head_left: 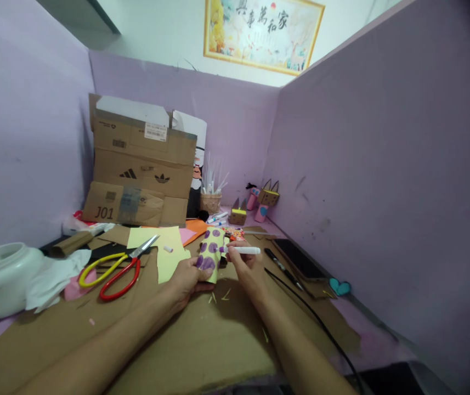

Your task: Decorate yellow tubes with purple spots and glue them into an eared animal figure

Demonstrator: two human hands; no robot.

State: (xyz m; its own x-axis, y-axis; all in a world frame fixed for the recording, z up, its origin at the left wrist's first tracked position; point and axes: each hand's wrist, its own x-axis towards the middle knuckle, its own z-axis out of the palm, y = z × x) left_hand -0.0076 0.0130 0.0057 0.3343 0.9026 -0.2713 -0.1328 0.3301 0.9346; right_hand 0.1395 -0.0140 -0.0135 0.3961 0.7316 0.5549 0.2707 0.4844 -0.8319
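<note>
Spotted tube [210, 254]: frame centre, long axis running away from you.
Left hand [187, 278]: nearer; you grip the tube's lower end.
Right hand [245, 267]: you pinch the white marker [246, 250] crosswise, tip pointing left at the tube.

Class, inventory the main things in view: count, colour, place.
Paper tube: 1, purple-spotted yellow, centre
Marker: 1, white, beside tube
Papers: several, yellow, pink, orange, centre
Scissors: 1, red-and-yellow handles, left
Pot: 1, white, far left
Adidas carton: 1, brown, back left
Basket: 1, beige, back
Cardboard cat heads: 2, brown, back right
Smartphone: 1, black, right
Pen: 1, black, beside smartphone
Heart: 1, teal, near smartphone
Framed picture: 1, gold-edged, back wall
Left hand: 1, bare, holding tube
Right hand: 1, bare, holding marker
</note>
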